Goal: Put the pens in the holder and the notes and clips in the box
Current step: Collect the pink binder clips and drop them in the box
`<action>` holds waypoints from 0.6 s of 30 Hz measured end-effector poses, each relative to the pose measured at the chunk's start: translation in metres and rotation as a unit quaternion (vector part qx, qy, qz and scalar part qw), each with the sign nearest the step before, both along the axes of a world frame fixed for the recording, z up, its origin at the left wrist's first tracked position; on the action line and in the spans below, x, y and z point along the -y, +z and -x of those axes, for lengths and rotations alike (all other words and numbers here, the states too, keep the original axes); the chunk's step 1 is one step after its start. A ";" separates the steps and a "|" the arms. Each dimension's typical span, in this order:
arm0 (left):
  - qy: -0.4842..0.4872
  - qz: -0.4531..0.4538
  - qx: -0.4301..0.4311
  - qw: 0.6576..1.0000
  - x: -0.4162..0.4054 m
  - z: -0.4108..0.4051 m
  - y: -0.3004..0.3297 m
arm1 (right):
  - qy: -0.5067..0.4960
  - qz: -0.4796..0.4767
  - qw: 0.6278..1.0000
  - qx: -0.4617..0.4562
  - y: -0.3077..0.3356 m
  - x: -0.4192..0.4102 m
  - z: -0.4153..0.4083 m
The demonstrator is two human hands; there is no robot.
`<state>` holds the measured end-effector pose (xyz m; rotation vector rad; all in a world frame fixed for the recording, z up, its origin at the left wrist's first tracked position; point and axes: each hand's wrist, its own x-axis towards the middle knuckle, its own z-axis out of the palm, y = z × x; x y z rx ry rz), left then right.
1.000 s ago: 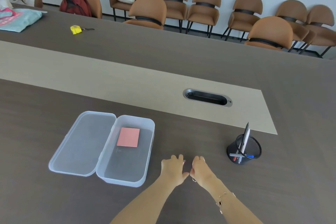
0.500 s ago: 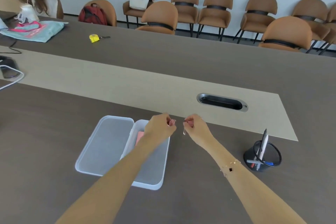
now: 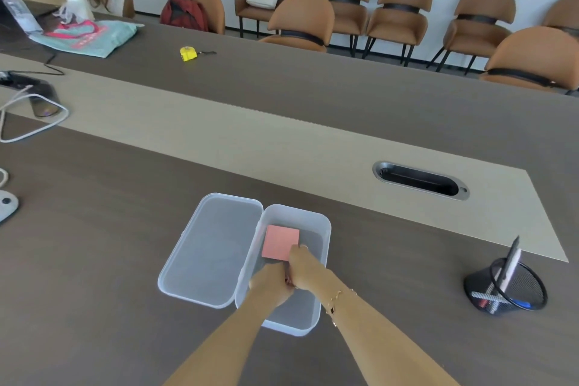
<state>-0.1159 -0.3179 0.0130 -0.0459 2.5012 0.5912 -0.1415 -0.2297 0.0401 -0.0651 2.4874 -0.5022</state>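
Notes (image 3: pixel 281 242) in box (image 3: pixel 326 230), left of holder (image 3: pixel 513 290)

Pink notes (image 3: pixel 281 242), black mesh holder (image 3: pixel 513 288)

Both bare forearms reach forward from the near edge, the left hand (image 3: pixel 272 283) and right hand (image 3: pixel 305 269) pressed together knuckle to knuckle, fingers curled downward.
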 end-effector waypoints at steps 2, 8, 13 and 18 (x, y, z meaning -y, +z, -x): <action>0.011 -0.004 -0.025 1.000 0.001 -0.001 -0.003 | 0.011 -0.022 1.000 -0.005 -0.005 -0.001 0.002; 0.043 -0.101 -0.049 0.993 0.010 0.003 -0.001 | 0.029 -0.016 0.999 -0.031 0.000 -0.006 0.008; 0.049 -0.103 -0.095 0.989 0.019 0.009 0.018 | 0.009 0.077 0.996 -0.031 0.011 -0.016 0.001; 0.103 -0.132 -0.215 0.962 0.040 0.011 0.058 | -0.010 0.097 0.994 -0.046 0.040 -0.034 -0.013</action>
